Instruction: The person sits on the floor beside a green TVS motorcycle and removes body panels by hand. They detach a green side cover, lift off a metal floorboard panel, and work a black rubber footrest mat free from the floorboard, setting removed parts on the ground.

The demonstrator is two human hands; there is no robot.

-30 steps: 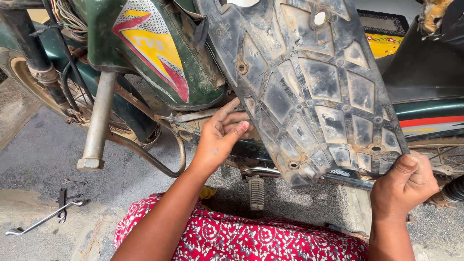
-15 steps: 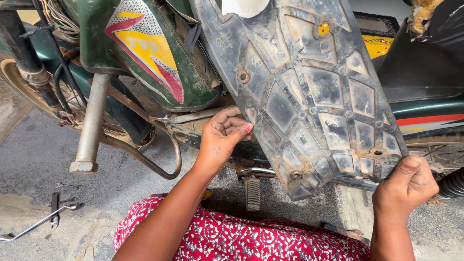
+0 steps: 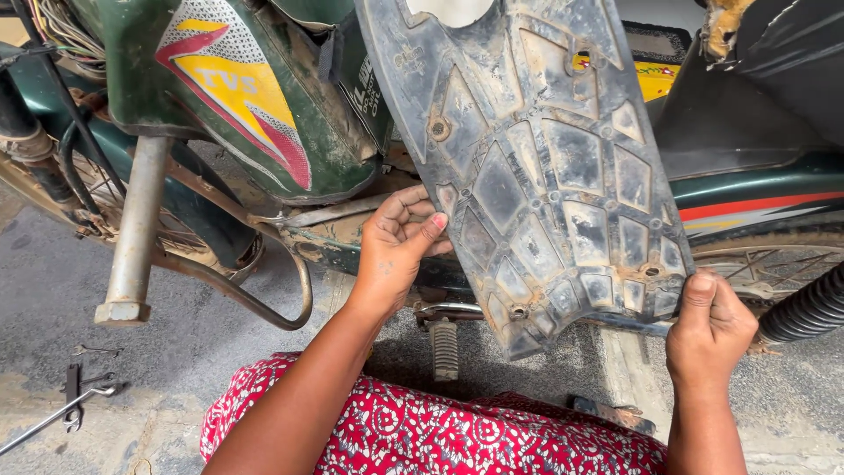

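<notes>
A dusty grey plastic panel (image 3: 545, 167) with a ribbed inner face stands tilted in front of a green motorbike (image 3: 264, 114). My left hand (image 3: 400, 246) pinches the panel's left edge, thumb on the inner face. My right hand (image 3: 708, 330) grips its lower right corner, thumb pressed on the rim. Both forearms reach up from my lap, which is covered in red patterned cloth (image 3: 440, 431).
A metal leg-guard bar (image 3: 132, 246) and a curved tube hang at the left. A footpeg (image 3: 444, 347) sticks out below the panel. A rear shock spring (image 3: 809, 308) shows at the right edge. Hand tools (image 3: 75, 396) lie on the concrete at the lower left.
The panel has swung lower and nearer, and my left hand has closed on its left edge. My right hand stays on the lower right corner. The view has shifted to the right.
</notes>
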